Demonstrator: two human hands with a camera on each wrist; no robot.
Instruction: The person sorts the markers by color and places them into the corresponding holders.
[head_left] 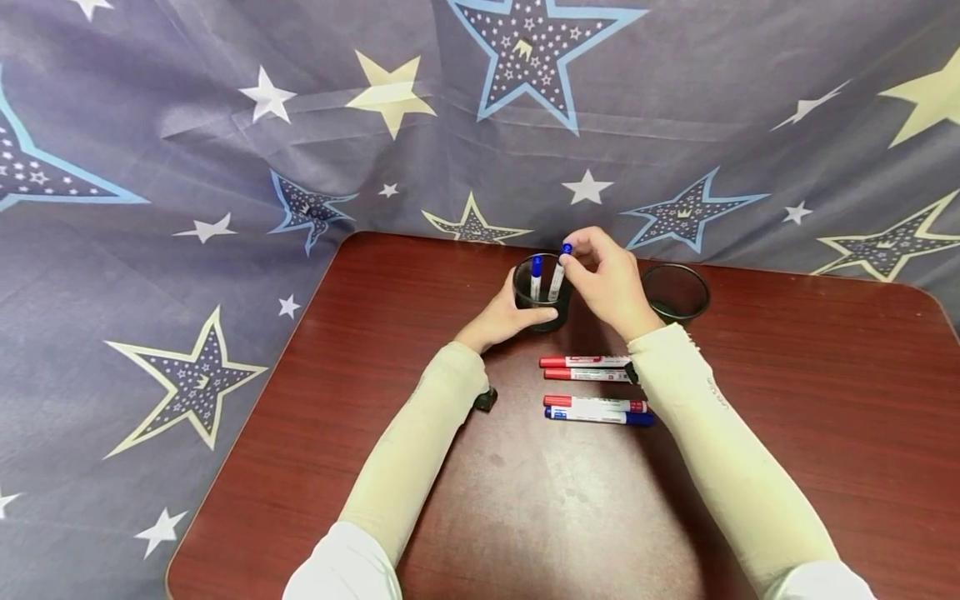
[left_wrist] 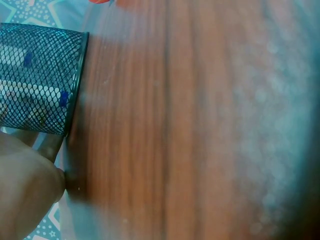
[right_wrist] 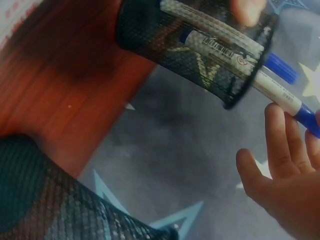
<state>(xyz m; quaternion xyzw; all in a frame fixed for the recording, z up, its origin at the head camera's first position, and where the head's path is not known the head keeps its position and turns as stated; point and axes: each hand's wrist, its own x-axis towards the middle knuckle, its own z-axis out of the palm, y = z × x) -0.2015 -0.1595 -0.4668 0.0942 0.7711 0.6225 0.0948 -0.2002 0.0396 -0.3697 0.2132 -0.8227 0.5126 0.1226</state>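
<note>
My left hand [head_left: 504, 318] grips a black mesh pen cup [left_wrist: 42, 75] from its left side, the thumb lying across the front. Inside that cup a blue-capped whiteboard marker [head_left: 536, 282] stands upright. A second blue-capped marker [right_wrist: 277, 92] leans in the cup with its lower end inside the mesh. My right hand [head_left: 611, 283] pinches this second marker at its blue cap, above the rim. In the right wrist view the tips of the pinching fingers are partly cut off by the frame edge.
Another black mesh cup [head_left: 677, 292] stands to the right, behind my right wrist. Nearer me lie red markers [head_left: 585, 362] and a blue marker [head_left: 598, 416], some ends hidden by my right sleeve. A star-patterned curtain [head_left: 397, 183] hangs along the brown table's [head_left: 360, 333] back and left edges.
</note>
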